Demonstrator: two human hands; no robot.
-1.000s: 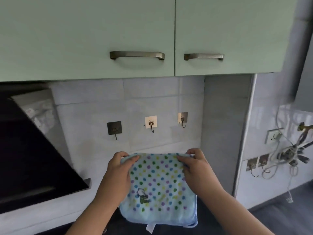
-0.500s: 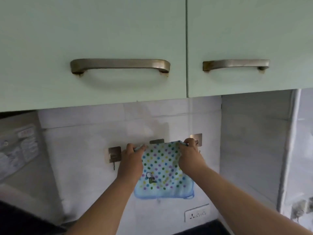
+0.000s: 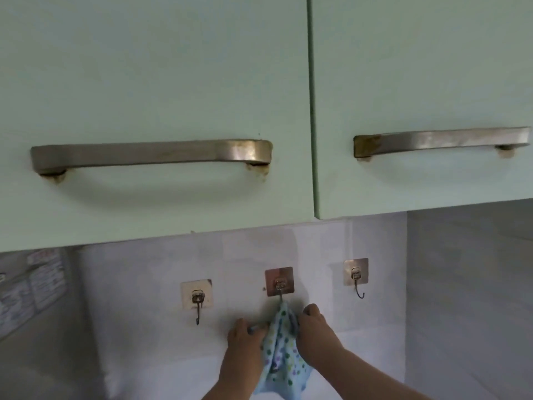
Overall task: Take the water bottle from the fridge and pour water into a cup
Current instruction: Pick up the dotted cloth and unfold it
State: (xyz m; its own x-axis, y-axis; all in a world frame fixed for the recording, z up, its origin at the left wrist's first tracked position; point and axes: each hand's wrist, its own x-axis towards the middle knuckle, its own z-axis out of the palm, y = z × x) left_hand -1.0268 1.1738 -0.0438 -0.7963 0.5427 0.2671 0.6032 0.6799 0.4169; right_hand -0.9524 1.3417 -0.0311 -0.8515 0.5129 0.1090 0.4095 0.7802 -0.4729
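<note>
We start at far left with a printed label [image 3: 31,280] on a grey panel, too blurred to read. Next, an empty metal hook [image 3: 197,295] on its pale square pad. Our left hand [image 3: 243,340] pinches the dotted cloth [image 3: 281,356] from the left; the cloth (soft, bunched, pale blue) hangs from the middle hook [image 3: 279,281], and our right hand [image 3: 313,327] grips its right edge. Further right, another bare hook [image 3: 356,277]. Above, smooth mint cabinet doors [image 3: 155,82] carry brushed steel handles [image 3: 150,155], rusty at the feet. No bottle, fridge or cup in sight, so we judge nothing of the pouring confirmed.
</note>
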